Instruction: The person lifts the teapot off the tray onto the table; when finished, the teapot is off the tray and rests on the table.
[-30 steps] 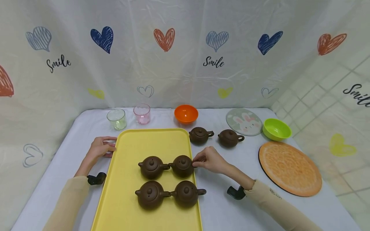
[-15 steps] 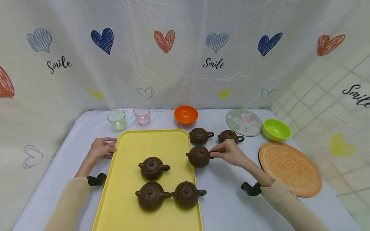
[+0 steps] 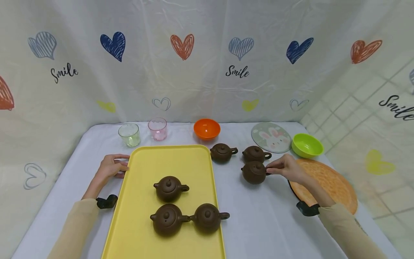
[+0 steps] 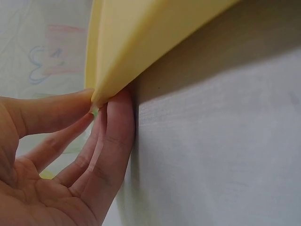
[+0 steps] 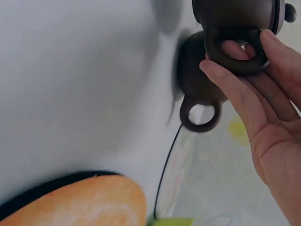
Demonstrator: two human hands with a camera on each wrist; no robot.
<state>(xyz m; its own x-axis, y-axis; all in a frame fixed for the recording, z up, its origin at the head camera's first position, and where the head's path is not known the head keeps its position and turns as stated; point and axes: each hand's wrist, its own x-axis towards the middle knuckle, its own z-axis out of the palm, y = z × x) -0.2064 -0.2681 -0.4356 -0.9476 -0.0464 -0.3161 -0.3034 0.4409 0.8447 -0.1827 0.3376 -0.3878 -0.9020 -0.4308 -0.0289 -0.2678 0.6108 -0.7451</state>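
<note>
My right hand [image 3: 287, 167] pinches the handle of a dark brown teapot [image 3: 253, 173], held above the white cloth right of the yellow tray [image 3: 174, 162]. The right wrist view shows the thumb and fingers on its loop handle [image 5: 242, 64]. At the tray's left side my left hand [image 3: 110, 167] holds the rim between thumb and fingers, seen closely in the left wrist view [image 4: 94, 100]. Three brown teapots stand on the tray: one alone [image 3: 169, 189], and a pair in front, left [image 3: 166, 221] and right [image 3: 207, 218].
Two more brown teapots, left [image 3: 222, 153] and right [image 3: 254, 154], stand behind the held one. Farther back are a green glass [image 3: 130, 136], a pink glass [image 3: 157, 130], an orange bowl [image 3: 207, 130], a bunny mat [image 3: 268, 136], a green bowl [image 3: 307, 145] and an orange round mat [image 3: 333, 183].
My right hand has lifted a teapot off the tray's right side and carried it rightward, over the cloth. My left hand has stayed at the tray's rim.
</note>
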